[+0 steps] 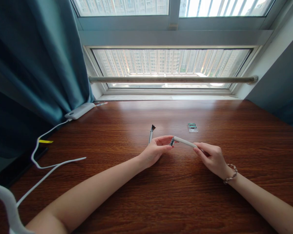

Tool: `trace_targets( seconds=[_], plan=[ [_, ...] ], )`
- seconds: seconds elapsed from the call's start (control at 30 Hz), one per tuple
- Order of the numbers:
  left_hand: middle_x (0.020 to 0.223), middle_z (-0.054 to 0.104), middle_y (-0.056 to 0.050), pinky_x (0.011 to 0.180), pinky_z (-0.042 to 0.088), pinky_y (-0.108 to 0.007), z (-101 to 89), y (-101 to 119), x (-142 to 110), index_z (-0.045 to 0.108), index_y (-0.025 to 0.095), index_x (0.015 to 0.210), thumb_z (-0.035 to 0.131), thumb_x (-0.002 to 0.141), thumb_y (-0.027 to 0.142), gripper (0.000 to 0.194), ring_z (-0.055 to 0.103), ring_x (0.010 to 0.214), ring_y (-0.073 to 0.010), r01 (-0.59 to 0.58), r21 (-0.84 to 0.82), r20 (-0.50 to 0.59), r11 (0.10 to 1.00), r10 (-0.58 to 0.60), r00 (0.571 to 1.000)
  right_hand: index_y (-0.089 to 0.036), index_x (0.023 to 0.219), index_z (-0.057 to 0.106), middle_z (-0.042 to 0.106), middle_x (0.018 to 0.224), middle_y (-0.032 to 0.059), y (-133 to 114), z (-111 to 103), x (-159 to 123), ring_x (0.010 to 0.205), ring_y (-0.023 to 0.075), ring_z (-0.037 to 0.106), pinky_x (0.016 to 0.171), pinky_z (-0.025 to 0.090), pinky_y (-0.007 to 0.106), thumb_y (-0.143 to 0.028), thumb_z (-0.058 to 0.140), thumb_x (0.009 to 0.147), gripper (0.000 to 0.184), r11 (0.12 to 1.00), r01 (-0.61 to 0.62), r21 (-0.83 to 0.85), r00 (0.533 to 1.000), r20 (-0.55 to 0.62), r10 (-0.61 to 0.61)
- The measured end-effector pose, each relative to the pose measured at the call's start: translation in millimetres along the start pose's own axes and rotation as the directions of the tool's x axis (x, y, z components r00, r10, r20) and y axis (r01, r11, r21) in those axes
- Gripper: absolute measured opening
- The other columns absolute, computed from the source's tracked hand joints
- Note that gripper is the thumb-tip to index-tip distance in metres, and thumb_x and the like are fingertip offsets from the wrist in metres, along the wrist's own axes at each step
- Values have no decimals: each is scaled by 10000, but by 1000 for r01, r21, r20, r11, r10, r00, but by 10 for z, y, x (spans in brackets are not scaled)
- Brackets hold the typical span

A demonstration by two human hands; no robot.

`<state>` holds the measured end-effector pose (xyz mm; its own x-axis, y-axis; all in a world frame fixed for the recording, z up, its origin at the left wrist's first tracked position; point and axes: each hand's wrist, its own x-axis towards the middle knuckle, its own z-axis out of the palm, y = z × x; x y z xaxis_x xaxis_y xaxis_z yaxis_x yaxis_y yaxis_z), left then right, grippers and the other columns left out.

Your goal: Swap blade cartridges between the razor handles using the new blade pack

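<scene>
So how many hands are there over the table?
2: the left hand, near the picture's middle, pinching a small piece; the right hand, farther right, holding a pale stick. No other hand shows.

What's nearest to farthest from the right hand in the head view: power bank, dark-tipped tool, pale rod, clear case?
1. Pale rod: held in the right hand.
2. Clear case: ahead, slightly left.
3. Dark-tipped tool: left, just past the left hand.
4. Power bank: far left, by the curtain.
</scene>
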<state>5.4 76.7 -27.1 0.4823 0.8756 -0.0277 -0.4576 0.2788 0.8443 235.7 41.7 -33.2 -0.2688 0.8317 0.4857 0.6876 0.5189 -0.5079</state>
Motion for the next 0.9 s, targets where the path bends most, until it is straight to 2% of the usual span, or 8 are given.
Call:
trace_targets(
  seconds=[0.13,0.33,0.5,0.7,0.9],
  plan=[
    [958,653,-66,893,395,-334,15,-10,1,640,162,936,695,584,61,371,568,938,-180,-5,24,-3,1000,5,1000,-188,915,612,595,635,14,-10,-5,-5,519,112,502,530,371,225,-292,461,833,201,999,37,-35,997,75,-34],
    [865,641,-32,765,433,-279,30,-7,-10,618,180,951,706,571,74,405,591,759,-129,-26,79,-2,996,26,1000,-184,919,612,604,660,12,-22,-6,-7,539,109,510,545,367,223,-285,467,832,197,999,18,-35,999,52,-16],
    [850,625,-25,757,403,-238,31,2,-9,619,181,932,709,562,68,397,547,768,-100,-40,83,-21,996,42,999,-186,905,618,634,726,13,3,7,-7,556,101,525,553,370,213,-279,482,827,182,999,-42,1,999,-13,42],
    [866,596,-11,721,383,-215,33,13,-14,624,180,885,720,540,66,376,511,813,-103,-50,75,-55,996,54,997,-188,901,620,613,673,11,4,12,-2,533,107,512,539,359,221,-300,480,825,194,999,-21,-25,997,72,23],
    [842,570,-8,698,384,-206,28,8,-13,611,173,876,713,555,57,356,497,790,-94,-79,69,-54,995,82,995,-191,890,622,624,698,17,-5,9,-3,561,112,530,552,368,218,-293,489,820,182,1000,-27,10,996,85,26]
  ],
)
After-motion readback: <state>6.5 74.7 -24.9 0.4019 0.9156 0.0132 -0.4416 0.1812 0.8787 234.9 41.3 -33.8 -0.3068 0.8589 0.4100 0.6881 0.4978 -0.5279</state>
